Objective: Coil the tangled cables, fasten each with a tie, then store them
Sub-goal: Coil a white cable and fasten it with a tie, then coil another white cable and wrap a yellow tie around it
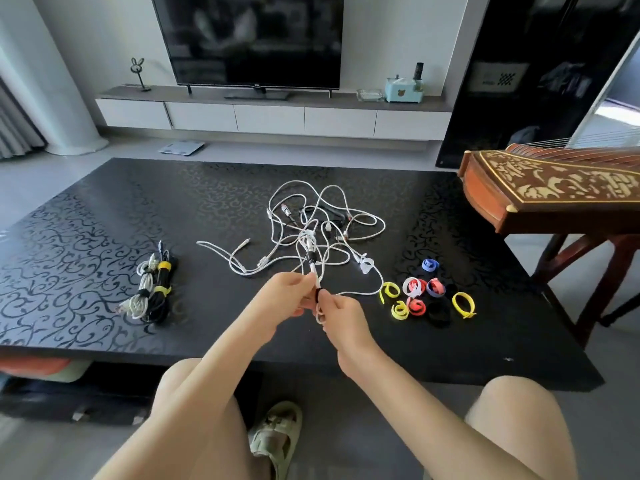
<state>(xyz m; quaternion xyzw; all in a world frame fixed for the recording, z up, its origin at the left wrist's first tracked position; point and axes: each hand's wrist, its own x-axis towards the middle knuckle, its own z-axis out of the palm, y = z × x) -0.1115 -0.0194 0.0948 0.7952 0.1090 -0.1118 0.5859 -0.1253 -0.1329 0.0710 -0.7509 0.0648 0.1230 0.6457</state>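
Left hand [284, 299]: I see it raised over the near edge of the tabletop [104, 209]. The forearm reaches in from the lower left, and the fingers are curled together round a gathered white cable [313, 271].

Right hand [341, 317]: it faces the left hand, almost touching it. Thumb and fingers pinch the same cable where a black tie [318, 292] bands it. A small loop pokes out below the thumb.

White cable: lifted off the tabletop, its strands running up into the tangled cables [311, 223] at the tabletop's centre.

Tied bundles [152, 289]: two, one pale and one black, wrapped with yellow and black ties, lying side by side toward the left edge.

Loose ties [426, 299]: yellow, red, blue and black curls, clustered toward the right edge on the near side.

I cannot tell whether the black tie is fastened.
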